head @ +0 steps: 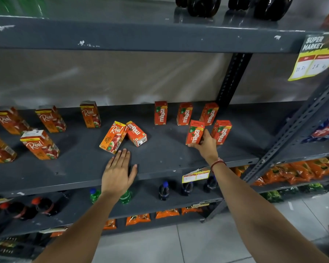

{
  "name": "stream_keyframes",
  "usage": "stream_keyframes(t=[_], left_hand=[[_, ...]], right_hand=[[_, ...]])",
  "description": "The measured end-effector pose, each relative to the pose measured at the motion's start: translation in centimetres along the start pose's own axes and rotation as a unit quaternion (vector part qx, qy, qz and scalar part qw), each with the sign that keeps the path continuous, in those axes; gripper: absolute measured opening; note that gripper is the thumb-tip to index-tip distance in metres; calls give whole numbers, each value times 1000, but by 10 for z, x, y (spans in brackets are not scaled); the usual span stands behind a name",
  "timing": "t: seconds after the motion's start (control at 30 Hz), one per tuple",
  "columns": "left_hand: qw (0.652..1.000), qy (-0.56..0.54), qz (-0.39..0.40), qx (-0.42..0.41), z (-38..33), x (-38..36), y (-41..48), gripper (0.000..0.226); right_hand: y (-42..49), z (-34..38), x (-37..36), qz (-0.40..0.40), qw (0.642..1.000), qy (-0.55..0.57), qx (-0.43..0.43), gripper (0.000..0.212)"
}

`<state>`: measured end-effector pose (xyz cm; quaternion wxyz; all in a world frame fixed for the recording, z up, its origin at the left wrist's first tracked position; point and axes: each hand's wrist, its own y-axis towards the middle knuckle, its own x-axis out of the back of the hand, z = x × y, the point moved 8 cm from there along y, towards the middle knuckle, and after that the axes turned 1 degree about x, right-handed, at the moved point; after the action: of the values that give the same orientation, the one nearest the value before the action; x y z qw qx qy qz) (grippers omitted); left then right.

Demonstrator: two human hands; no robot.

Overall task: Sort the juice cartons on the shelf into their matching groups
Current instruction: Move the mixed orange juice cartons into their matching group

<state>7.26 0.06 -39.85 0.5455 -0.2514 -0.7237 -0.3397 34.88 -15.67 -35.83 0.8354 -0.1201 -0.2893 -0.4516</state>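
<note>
On the grey shelf [160, 164], the right hand [206, 144] grips an upright Maaza carton [195, 132], just beside another Maaza carton [221, 131] at its 3 o'clock. Three more Maaza cartons [184, 113] stand in a row at 12 o'clock. The left hand [118, 172] lies flat and released on the shelf, fingers spread. At its 12 o'clock a Real apple carton [112, 137] lies touching a tipped Maaza carton [136, 133]. Upright Real cartons [50, 118] fill the shelf's 9 o'clock side.
</note>
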Motion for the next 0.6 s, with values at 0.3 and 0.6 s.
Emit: stream_keyframes(t=[0.3,0.6], left_hand=[[1000,-7,0,8,0,3,-2,64],[1000,-18,0,11,0,3,-1,60]], right_hand=[[-43,3,10,-210,975,76,-2,54],[-32,111,-104,63,995,78,24,37]])
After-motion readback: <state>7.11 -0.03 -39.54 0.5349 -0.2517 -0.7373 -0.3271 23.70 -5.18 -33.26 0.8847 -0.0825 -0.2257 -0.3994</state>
